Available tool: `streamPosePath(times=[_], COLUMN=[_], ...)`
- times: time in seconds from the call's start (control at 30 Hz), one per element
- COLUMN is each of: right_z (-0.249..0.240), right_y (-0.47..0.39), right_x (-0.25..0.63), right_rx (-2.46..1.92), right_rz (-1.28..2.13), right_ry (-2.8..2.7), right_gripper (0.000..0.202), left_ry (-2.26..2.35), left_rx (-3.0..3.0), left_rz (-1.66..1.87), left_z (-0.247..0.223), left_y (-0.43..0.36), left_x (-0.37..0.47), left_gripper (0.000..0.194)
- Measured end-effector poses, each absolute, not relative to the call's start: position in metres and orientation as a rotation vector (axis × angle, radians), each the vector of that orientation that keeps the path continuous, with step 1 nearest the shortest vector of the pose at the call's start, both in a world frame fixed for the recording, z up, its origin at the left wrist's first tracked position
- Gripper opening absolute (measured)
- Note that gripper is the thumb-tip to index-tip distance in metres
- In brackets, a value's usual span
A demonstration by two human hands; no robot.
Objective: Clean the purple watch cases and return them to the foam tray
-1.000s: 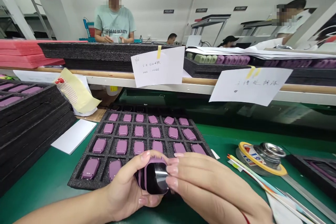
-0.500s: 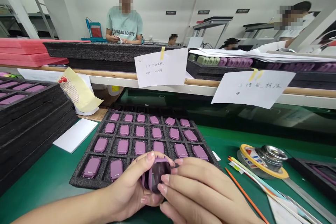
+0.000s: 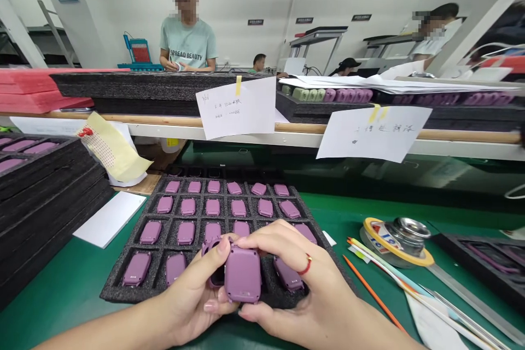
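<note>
Just above the front of the black foam tray [image 3: 107,288], I hold two purple smartwatch bodies close together. My right hand [image 3: 305,290] grips the nearer smartwatch body [image 3: 243,276] between thumb and fingers, its purple back facing me. My left hand [image 3: 197,298] is closed around the other smartwatch body [image 3: 211,245], mostly hidden behind its thumb and the nearer one. The left fingertips also touch the edge of the nearer body. More purple watch bodies [image 3: 138,268] lie back up in the tray's compartments, some covered by my hands.
Stacked foam trays [image 3: 53,213] rise at the left beside white paper [image 3: 110,219]. To the right lie a tape roll [image 3: 394,240] with a metal jar, an orange stick [image 3: 375,292] and a steel ruler [image 3: 476,303]. A shelf edge [image 3: 164,130] crosses behind; a person [image 3: 187,38] stands beyond it.
The nearer watch body has turned from showing its dark screen side to showing its purple back. My right hand now wraps its right side. The view has shifted slightly right.
</note>
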State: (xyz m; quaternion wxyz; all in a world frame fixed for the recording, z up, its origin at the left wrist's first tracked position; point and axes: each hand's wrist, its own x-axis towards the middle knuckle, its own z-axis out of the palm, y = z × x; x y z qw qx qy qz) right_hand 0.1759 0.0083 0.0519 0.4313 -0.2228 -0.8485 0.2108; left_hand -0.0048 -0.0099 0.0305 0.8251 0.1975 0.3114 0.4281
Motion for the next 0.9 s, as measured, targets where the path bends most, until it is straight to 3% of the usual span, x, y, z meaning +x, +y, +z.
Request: streamPosePath(times=[0.17, 0.4, 0.57, 0.7, 0.9], right_z=[0.053, 0.043, 0.035, 0.032, 0.047], right_y=[0.009, 0.039, 0.052, 0.050, 0.032], right_x=[0.178, 0.193, 0.199, 0.202, 0.196], right_rx=[-0.590, -0.935, -1.179, -1.269, -0.907], right_rz=[0.382, 0.123, 0.319, 0.392, 0.392], right_ry=[-2.179, -2.210, -2.517, -2.614, -2.323], right_gripper=[0.059, 0.037, 0.028, 0.029, 0.018], left_ry=[0.648, 0.806, 0.884, 0.860, 0.677], left_rx=[0.472, 0.377, 0.487, 0.527, 0.402], left_rz=[0.886, 1.184, 1.159, 1.054, 0.898], left_z=[0.029, 0.033, 0.036, 0.034, 0.032], left_y=[-0.012, 0.001, 0.003, 0.001, 0.000], left_x=[-0.004, -0.008, -0.009, -0.007, -0.007], left_gripper=[0.050, 0.012, 0.034, 0.038, 0.045])
